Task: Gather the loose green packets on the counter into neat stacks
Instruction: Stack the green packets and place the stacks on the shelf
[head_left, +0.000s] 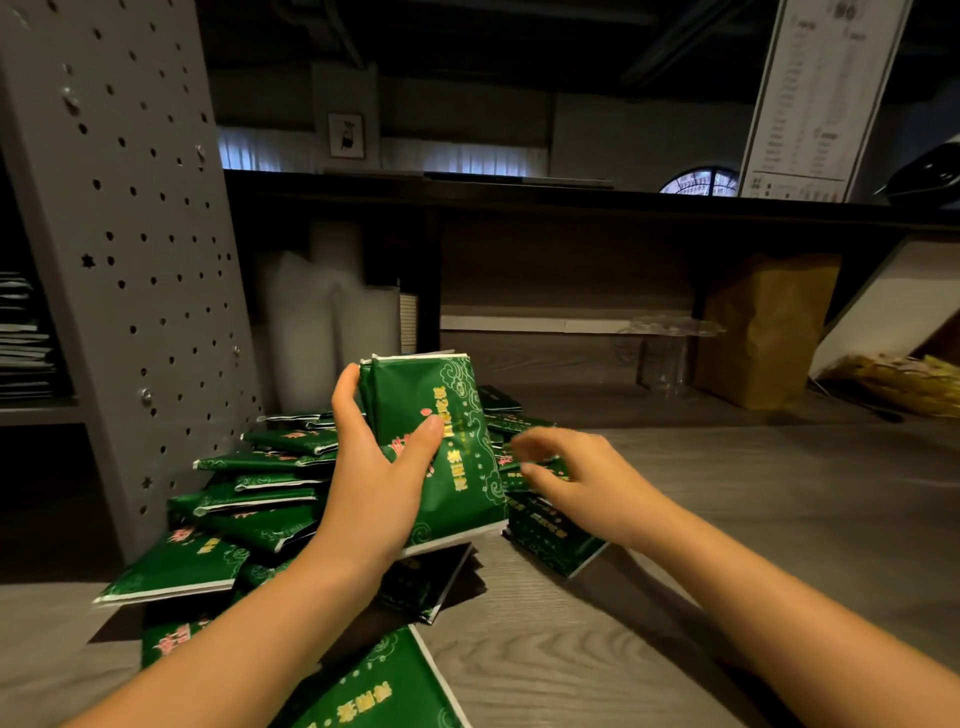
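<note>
The left hand grips a bundle of green packets, held upright and tilted a little away from the wrist. The thumb lies across the printed front and the fingers wrap round the far edge. The bundle's lower white edge sits just above the counter, between the two hands.

The right hand is blurred. Its fingers reach down onto the top of a low stack of packets just beside the bundle, and they touch the top one, but whether they pinch it or only rest on it I cannot tell.

Left of the left hand lies a heap of loose packets, overlapping at odd angles and some resting on others. It runs from beyond the fingers to below the forearm. One more packet lies flat on the counter between the two forearms, close to the camera.

Beyond the heap, further left, a grey pegboard leans upright. Well beyond the right hand, at the back of the counter, stands a brown paper bag, with a clear cup just beside it on the side nearer the bundle.
</note>
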